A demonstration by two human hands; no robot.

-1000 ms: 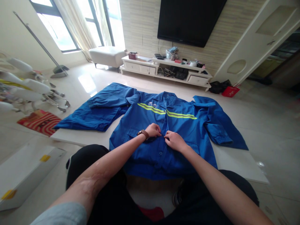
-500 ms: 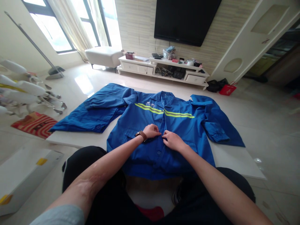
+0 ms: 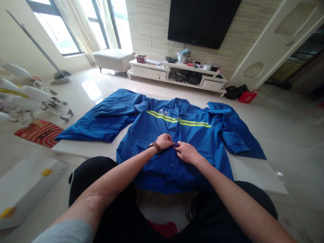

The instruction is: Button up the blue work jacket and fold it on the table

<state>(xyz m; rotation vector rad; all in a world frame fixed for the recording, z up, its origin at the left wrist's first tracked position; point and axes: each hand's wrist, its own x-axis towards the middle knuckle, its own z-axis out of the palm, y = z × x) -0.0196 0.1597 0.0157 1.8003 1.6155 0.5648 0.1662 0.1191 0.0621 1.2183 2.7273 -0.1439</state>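
A blue work jacket [image 3: 157, 128] with yellow-green reflective stripes across the chest lies front side up, collar away from me. My left hand [image 3: 164, 140], with a brown-strapped watch [image 3: 155, 146] on the wrist, pinches the front placket from the left. From the right, my right hand [image 3: 186, 152] grips the other front edge, its fingertips close to those of the left. Whatever button sits between the fingers is hidden. Other buttons show above and below the hands, including a lower button [image 3: 172, 164]. More blue cloth [image 3: 88, 125] lies under the left sleeve.
The jacket rests on a low white table [image 3: 255, 172]. To the left are a paper bag [image 3: 37, 133], a white box [image 3: 27, 189] and a dustpan [image 3: 60, 77]. A white TV cabinet [image 3: 149, 71] and a bench [image 3: 112, 59] stand beyond, with a red bag [image 3: 247, 97] at right.
Both hands stay at the same spot on the placket, with only slight finger movement. The whole view has shifted a little; the jacket lies as before.
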